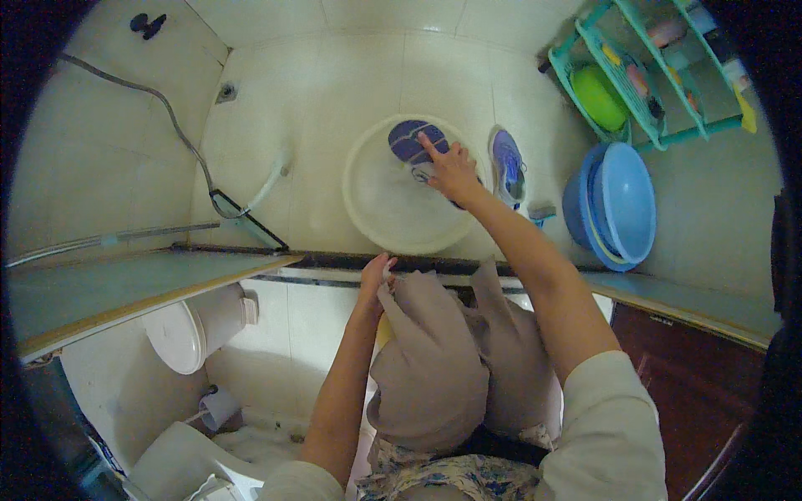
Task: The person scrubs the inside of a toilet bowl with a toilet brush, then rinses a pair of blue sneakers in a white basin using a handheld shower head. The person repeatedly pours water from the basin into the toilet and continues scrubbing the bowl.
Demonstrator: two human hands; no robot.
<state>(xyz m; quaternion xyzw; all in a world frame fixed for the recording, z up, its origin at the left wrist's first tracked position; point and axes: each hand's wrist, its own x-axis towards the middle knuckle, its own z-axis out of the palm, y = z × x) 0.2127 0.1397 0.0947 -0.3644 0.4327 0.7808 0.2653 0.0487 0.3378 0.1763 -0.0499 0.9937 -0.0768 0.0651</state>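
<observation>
1. Head view: gripping shoe [409, 144] in right hand [455, 174], index finger across upturned sole, inside basin [352, 196] near far rim.
2. Left hand [378, 280] beyond near rim; cannot tell finger grip.
3. Might slip down basin wall, through loosened hold.

Right fingers [428, 148] on purple-soled shoe [407, 140] at pale basin [357, 196], left fingers [383, 265] by trouser leg [430, 351], second shoe [505, 157] beside

Nested blue basins [631, 204] stand tilted near a turquoise rack [693, 134] holding a lime-green bowl [599, 98], while a grey hose [156, 92] curves down opposite them, at the left.
</observation>
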